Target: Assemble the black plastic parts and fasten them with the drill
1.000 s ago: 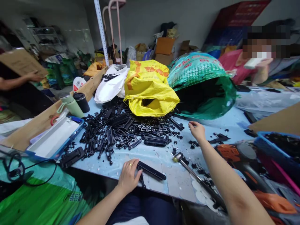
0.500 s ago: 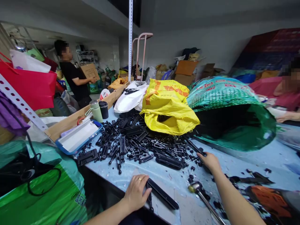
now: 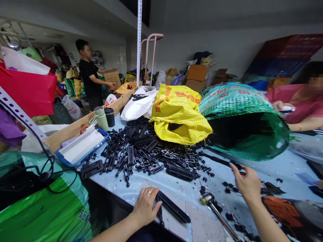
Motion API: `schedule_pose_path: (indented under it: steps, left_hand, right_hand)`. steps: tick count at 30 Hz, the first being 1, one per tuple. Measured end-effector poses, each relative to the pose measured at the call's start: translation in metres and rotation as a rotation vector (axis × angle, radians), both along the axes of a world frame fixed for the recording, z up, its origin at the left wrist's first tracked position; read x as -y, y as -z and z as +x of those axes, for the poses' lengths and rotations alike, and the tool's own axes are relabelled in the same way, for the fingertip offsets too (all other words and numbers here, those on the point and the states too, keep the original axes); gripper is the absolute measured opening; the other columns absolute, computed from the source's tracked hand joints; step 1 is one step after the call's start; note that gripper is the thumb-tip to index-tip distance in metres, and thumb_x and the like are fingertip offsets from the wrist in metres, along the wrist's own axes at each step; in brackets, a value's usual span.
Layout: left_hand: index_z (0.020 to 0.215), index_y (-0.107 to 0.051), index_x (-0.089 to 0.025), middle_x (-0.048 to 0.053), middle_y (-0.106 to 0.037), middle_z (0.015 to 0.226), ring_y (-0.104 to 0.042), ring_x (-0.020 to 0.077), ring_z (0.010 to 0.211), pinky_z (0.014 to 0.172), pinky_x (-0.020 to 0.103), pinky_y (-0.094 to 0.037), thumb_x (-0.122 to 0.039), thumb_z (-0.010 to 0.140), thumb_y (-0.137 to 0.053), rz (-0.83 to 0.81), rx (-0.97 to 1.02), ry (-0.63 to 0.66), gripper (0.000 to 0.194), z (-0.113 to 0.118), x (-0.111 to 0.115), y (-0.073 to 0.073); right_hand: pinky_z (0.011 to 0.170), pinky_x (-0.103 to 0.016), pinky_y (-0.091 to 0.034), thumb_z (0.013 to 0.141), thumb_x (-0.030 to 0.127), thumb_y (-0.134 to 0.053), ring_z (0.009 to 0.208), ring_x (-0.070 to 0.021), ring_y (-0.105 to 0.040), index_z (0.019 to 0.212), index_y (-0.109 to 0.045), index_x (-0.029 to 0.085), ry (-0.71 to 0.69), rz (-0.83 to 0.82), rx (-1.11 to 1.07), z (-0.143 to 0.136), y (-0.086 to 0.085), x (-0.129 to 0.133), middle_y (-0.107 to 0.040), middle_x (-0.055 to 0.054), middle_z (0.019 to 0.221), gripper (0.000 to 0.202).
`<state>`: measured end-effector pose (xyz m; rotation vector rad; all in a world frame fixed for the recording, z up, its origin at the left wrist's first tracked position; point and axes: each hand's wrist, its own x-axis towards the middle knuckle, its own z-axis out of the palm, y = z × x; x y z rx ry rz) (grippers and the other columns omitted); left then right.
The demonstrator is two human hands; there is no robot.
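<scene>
**Smooth long black bar (image 3: 178, 210) gripped by the left hand (image 3: 147, 206), thin black strip (image 3: 219, 159) pinched by the right hand (image 3: 247, 183)**

The near-left end of the bar is held between the fingers and thumb of the left hand, close to the near edge of the pale blue surface (image 3: 113, 183). A slimmer black piece (image 3: 160, 216) is seen beneath the thumb. The strip is pinched narrowly at its right end by the right hand, above the surface; its far-left end is extended toward the heap.

Between the hands, a metal-headed hammer (image 3: 217, 211) is laid, with small black-headed screws (image 3: 228, 186) scattered about. Farther out, a broad heap of black plastic parts (image 3: 131, 154) is spread across the middle. Behind it, a white bag (image 3: 138, 107), a shiny yellow sack (image 3: 179, 109) and an open green woven sack (image 3: 232, 99) are lined up from left to right.

At left, a blue plastic basket (image 3: 73, 164) is placed beside a wooden board (image 3: 54, 138), near a pale green flask (image 3: 102, 120) and a black cup (image 3: 110, 118). In the far left, a cardboard box (image 3: 112, 78) is held by a person in black (image 3: 88, 75).
</scene>
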<state>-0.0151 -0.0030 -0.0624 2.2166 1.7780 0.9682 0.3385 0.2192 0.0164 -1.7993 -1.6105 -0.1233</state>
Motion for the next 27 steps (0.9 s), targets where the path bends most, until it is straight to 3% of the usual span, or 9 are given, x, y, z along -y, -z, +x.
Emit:
schedule_pose_path:
  steps: [2, 5, 7, 9, 13, 17, 22, 27]
  left_hand:
    - [0.123, -0.049, -0.016, 0.011, -0.061, 0.113, -0.056, 0.0227, 0.105, 0.091, 0.041, -0.048, -0.028, 0.087, -0.047, 0.012, 0.025, -0.006, 0.039, 0.000, 0.000, -0.002]
    - [0.120, -0.051, -0.016, 0.012, -0.059, 0.114, -0.054, 0.0224, 0.107, 0.093, 0.042, -0.046, -0.027, 0.089, -0.042, 0.062, 0.066, -0.024, 0.034, 0.001, -0.002, -0.014]
    - [0.120, -0.051, -0.016, 0.012, -0.058, 0.115, -0.052, 0.0223, 0.110, 0.094, 0.041, -0.044, -0.027, 0.088, -0.044, 0.070, 0.044, 0.046, 0.034, 0.005, -0.006, -0.027]
    - [0.119, -0.050, -0.016, 0.010, -0.059, 0.112, -0.052, 0.0222, 0.108, 0.092, 0.039, -0.043, -0.030, 0.086, -0.051, 0.022, -0.032, 0.189, 0.036, 0.011, -0.012, -0.037]
    - [0.106, -0.056, -0.018, 0.006, -0.063, 0.098, -0.056, 0.0216, 0.097, 0.083, 0.035, -0.044, -0.034, 0.082, -0.059, -0.135, -0.255, 0.383, 0.028, 0.025, -0.029, -0.040]
    - [0.097, -0.056, -0.017, 0.006, -0.064, 0.091, -0.058, 0.0208, 0.091, 0.077, 0.031, -0.042, -0.030, 0.085, -0.055, -0.196, -0.391, 0.433, 0.017, 0.027, -0.037, -0.034]
    - [0.094, -0.056, -0.017, 0.005, -0.064, 0.088, -0.059, 0.0199, 0.086, 0.073, 0.030, -0.040, -0.031, 0.085, -0.056, -0.182, -0.403, 0.343, 0.017, 0.004, -0.032, -0.040]
    - [0.093, -0.058, -0.017, 0.004, -0.064, 0.088, -0.059, 0.0197, 0.084, 0.073, 0.030, -0.041, -0.032, 0.085, -0.056, -0.201, -0.408, 0.292, 0.018, -0.003, -0.029, -0.036]
  right_hand:
    - [0.075, -0.040, -0.047, 0.076, 0.071, -0.028, 0.086, -0.0323, -0.061, 0.095, -0.059, 0.014, 0.006, 0.130, -0.028, -0.001, -0.026, 0.031, -0.063, -0.021, 0.096, 0.068]
    - [0.070, -0.039, -0.051, 0.072, 0.074, -0.034, 0.077, -0.0281, -0.064, 0.097, -0.057, 0.021, -0.118, 0.146, 0.000, -0.005, -0.061, 0.080, -0.064, -0.015, 0.100, 0.063]
    - [0.068, -0.038, -0.052, 0.069, 0.077, -0.039, 0.074, -0.0266, -0.065, 0.097, -0.057, 0.025, -0.283, 0.076, 0.112, -0.012, -0.074, 0.111, -0.065, -0.010, 0.099, 0.061]
    - [0.061, -0.035, -0.051, 0.069, 0.074, -0.043, 0.069, -0.0252, -0.065, 0.094, -0.058, 0.029, -0.426, -0.063, 0.253, -0.027, -0.072, 0.137, -0.067, -0.007, 0.092, 0.054]
    - [0.041, -0.029, -0.042, 0.079, 0.057, -0.046, 0.050, -0.0216, -0.062, 0.080, -0.058, 0.026, -0.556, -0.329, 0.493, -0.069, -0.031, 0.165, -0.065, -0.004, 0.073, 0.033]
    - [0.043, -0.027, -0.043, 0.091, 0.044, -0.035, 0.055, -0.0201, -0.064, 0.082, -0.059, 0.021, -0.671, -0.209, 0.601, -0.096, 0.019, 0.168, -0.066, -0.005, 0.075, 0.034]
    - [0.068, -0.031, -0.053, 0.093, 0.051, -0.029, 0.085, -0.0214, -0.066, 0.117, -0.052, 0.017, -0.621, 0.024, 0.546, -0.078, 0.054, 0.173, -0.066, -0.012, 0.103, 0.048]
    - [0.073, -0.036, -0.051, 0.090, 0.056, -0.033, 0.083, -0.0239, -0.065, 0.102, -0.059, 0.017, -0.581, 0.018, 0.535, -0.051, 0.077, 0.184, -0.067, -0.010, 0.095, 0.049]
